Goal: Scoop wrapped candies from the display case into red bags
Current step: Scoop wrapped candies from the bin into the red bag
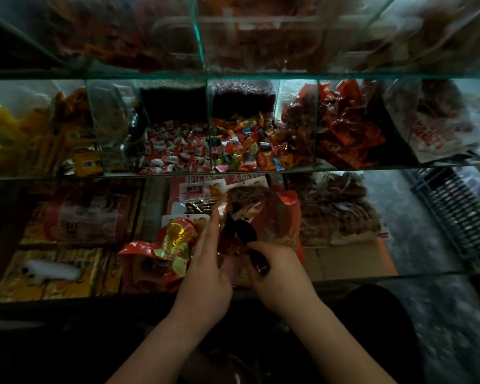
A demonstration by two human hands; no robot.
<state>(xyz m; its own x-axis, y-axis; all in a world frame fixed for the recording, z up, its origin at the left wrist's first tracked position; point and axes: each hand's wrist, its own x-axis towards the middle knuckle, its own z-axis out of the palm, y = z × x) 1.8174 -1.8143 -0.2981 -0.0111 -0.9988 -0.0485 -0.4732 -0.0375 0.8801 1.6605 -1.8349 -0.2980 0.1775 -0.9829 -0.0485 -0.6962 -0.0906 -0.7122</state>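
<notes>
both hands working low in front of the glass display case. left hand lying flat and open, fingers straight, pressing against the side of a red bag with gold print, holding its mouth apart. right hand closing around the dark handle of a black scoop, scoop head sitting at the bag opening, touching the crinkled foil. a second red bag, crumpled, lying just left of the left hand on the glass top. wrapped candies sitting in the middle shelf compartments: red and white candies in the left one, mixed coloured candies just right of it behind a glass divider. whether the scoop is carrying candy, cannot tell, too dark.
</notes>
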